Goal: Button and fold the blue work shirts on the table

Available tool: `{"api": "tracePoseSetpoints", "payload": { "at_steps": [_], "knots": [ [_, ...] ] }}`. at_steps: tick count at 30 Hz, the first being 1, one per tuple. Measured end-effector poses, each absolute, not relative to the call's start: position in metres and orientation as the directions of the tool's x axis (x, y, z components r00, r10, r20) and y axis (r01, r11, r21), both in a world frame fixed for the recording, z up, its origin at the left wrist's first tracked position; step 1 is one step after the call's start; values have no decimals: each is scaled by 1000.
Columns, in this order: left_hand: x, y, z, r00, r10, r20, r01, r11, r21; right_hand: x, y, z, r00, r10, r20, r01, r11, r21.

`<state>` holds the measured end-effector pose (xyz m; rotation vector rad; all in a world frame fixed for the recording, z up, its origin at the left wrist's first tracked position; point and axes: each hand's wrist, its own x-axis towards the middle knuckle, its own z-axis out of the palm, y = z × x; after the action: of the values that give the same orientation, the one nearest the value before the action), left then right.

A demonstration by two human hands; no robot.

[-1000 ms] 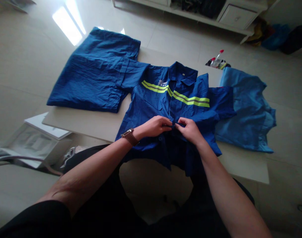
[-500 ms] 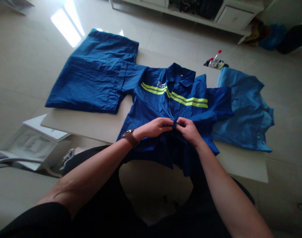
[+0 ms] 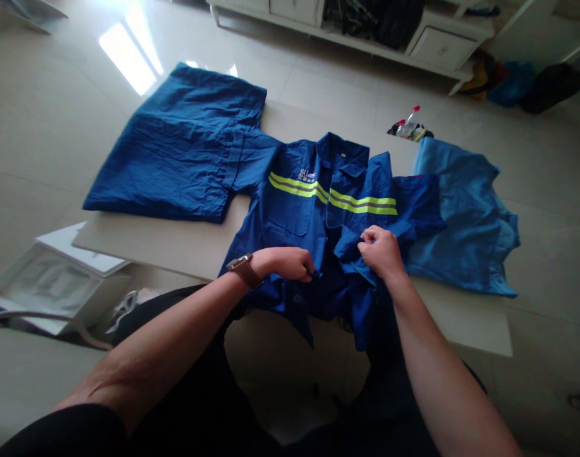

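Observation:
A dark blue short-sleeved work shirt [image 3: 290, 212] with yellow-green reflective stripes lies face up, collar away from me, its lower front parted. My left hand [image 3: 292, 263], with a watch on the wrist, is closed on the front edge at the left of the opening. My right hand [image 3: 379, 249] pinches the other front edge, which is lifted and folded back. Folded dark blue cloth [image 3: 176, 146] lies to the left, under or against the shirt's sleeve. Light blue cloth [image 3: 466, 222] lies to the right.
The garments rest on a low pale table [image 3: 466, 314]. Bottles with red caps [image 3: 408, 127] stand beyond its far edge. A white cabinet [image 3: 442, 47] is at the back. A white box [image 3: 56, 279] sits at the left, and my legs are below the near edge.
My hands have moved apart from the middle of the shirt. The left went left and nearer me, the right moved right, and the lower front now gapes open.

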<state>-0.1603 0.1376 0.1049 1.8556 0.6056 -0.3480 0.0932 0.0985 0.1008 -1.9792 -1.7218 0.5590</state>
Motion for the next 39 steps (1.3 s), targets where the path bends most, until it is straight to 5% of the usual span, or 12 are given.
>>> {"api": "tracePoseSetpoints", "payload": {
  "at_steps": [3, 6, 12, 16, 23, 26, 31, 39],
  "knots": [
    [-164, 135, 102, 687, 131, -714, 725, -173, 666, 105, 97, 104, 86, 992, -87, 768, -122, -629],
    [-162, 134, 103, 680, 127, -722, 733, -124, 669, 103, 96, 107, 75, 981, -177, 648, -183, -739],
    [-152, 135, 101, 623, 634, -457, 737, -281, 615, 90, 97, 119, 33, 953, -302, 388, -290, -875],
    [-150, 128, 86, 644, 731, -227, 717, -472, 513, 97, 95, 119, 47, 955, -293, 511, -275, -814],
    [-152, 119, 76, 636, 704, -317, 759, -496, 422, 133, 94, 112, 343, 939, -30, 776, -301, -554],
    [-151, 122, 81, 658, 685, -312, 740, -512, 436, 127, 94, 114, 257, 965, -43, 727, -222, -649],
    [-145, 128, 87, 588, 776, -228, 763, -438, 476, 97, 90, 127, -45, 980, -193, 402, -159, -902],
    [-134, 128, 92, 400, 908, -127, 777, -262, 572, 94, 79, 144, -212, 918, -335, 223, -289, -931]
  ]
}}
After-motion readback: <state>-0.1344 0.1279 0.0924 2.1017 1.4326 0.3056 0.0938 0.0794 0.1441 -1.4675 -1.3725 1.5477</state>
